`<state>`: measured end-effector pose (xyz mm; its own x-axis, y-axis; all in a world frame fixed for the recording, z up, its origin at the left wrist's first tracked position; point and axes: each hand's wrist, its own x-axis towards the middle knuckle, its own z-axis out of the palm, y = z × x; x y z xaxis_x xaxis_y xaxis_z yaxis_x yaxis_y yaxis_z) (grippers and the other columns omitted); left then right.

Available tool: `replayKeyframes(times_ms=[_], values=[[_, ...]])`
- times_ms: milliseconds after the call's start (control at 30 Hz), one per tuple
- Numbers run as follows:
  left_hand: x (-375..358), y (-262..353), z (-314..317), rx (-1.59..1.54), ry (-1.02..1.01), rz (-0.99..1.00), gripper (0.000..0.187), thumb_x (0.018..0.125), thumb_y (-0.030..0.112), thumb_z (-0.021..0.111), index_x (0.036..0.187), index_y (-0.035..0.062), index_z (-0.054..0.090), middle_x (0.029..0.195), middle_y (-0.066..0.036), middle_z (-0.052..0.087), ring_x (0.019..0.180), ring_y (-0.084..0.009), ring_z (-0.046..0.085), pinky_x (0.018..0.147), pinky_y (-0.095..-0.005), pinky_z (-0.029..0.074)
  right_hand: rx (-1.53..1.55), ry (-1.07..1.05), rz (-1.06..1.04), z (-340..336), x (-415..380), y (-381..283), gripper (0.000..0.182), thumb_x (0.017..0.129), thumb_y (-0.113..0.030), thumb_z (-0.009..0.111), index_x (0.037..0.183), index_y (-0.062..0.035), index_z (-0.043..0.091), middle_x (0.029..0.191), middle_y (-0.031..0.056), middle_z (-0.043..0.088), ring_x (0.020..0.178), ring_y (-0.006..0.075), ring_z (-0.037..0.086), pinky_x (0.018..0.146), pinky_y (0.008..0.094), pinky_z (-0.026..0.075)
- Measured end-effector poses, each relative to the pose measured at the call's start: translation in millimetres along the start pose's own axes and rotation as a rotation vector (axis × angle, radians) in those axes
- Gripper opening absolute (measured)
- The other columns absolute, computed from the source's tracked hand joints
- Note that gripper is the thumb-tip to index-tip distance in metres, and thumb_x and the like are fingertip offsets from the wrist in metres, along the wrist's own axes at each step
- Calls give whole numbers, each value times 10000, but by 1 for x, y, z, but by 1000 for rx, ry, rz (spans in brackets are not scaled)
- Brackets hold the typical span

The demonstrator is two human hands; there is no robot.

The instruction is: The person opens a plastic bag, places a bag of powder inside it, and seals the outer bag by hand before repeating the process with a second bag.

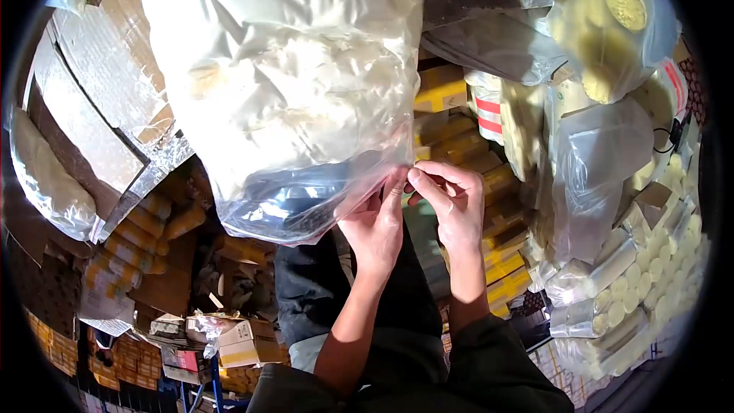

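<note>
Hands at the corner of a large clear plastic bag. The right hand (462, 210) pinches the film between thumb and forefinger; its other fingers curl out of my sight. The left hand (375, 229) meets it at the same corner, fingers partly veiled by the film; I cannot tell whether they close on it. The large clear plastic bag (290, 92) lies before the person, above the dark trousers (313, 275), its far end cut off. Its pale contents are blurred by glare and folds. Right: yellow-banded cartons (508, 268), partly covered, and clear packs of pale rolls (634, 283), the outermost lost in the dark rim. Left: worn cardboard (99, 92); below it, a small carton (248, 343) amid shadowed clutter I cannot make out.
</note>
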<state>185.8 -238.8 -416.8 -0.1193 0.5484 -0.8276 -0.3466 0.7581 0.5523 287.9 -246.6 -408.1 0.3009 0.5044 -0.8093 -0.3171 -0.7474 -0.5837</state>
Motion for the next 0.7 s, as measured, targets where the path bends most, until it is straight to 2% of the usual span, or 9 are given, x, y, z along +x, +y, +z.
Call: replayKeyframes(times_ms=[167, 267, 367, 467, 533, 633, 700], values=[[4, 6, -10, -34, -29, 23, 174, 813, -87, 700, 986, -70, 689, 966, -111, 701, 874, -149, 652, 814, -249, 507, 9, -15, -48, 0, 1, 1, 178, 878, -52, 685, 1006, 69, 665, 902, 89, 659, 756, 136, 647, 604, 246, 558], [2, 10, -8, -18, 31, -32, 182, 797, -114, 693, 976, -86, 678, 951, -127, 698, 866, -157, 656, 814, -257, 517, 117, -45, 23, 4, 1, -1, 168, 886, -55, 675, 1010, 58, 661, 888, 78, 660, 750, 124, 631, 611, 249, 552], [3, 6, -6, -90, 48, -50, 139, 824, -60, 696, 962, -70, 681, 932, -118, 698, 828, -157, 653, 777, -262, 529, 222, -57, 51, 10, 1, 1, 153, 888, -52, 669, 997, 54, 655, 862, 65, 661, 738, 114, 609, 655, 249, 523], [4, 7, -14, -227, -29, -100, 122, 834, -48, 688, 955, -61, 681, 924, -110, 695, 819, -157, 646, 762, -267, 519, 256, -88, 54, 11, 4, 10, 126, 879, -40, 676, 968, 47, 657, 832, 59, 663, 696, 107, 598, 657, 230, 489], [7, 10, -18, -135, 7, -75, 119, 842, -43, 683, 960, -54, 681, 908, -94, 690, 819, -149, 635, 758, -262, 504, 208, -120, 26, 11, 6, 14, 113, 875, -38, 682, 950, 44, 660, 818, 52, 662, 685, 100, 594, 642, 219, 481], [7, 16, -19, 38, 38, 11, 158, 828, -49, 702, 984, -52, 679, 901, -77, 688, 827, -128, 630, 780, -243, 500, 185, -36, 30, 16, 3, 12, 109, 866, -57, 704, 912, 33, 662, 791, 34, 656, 666, 84, 585, 608, 208, 468], [8, 12, -17, -23, 39, -11, 151, 825, -56, 703, 974, -54, 680, 916, -84, 693, 829, -126, 632, 783, -241, 503, 177, 9, 38, 14, 4, 14, 118, 860, -75, 719, 903, 20, 664, 774, 29, 653, 645, 79, 579, 583, 208, 462]])
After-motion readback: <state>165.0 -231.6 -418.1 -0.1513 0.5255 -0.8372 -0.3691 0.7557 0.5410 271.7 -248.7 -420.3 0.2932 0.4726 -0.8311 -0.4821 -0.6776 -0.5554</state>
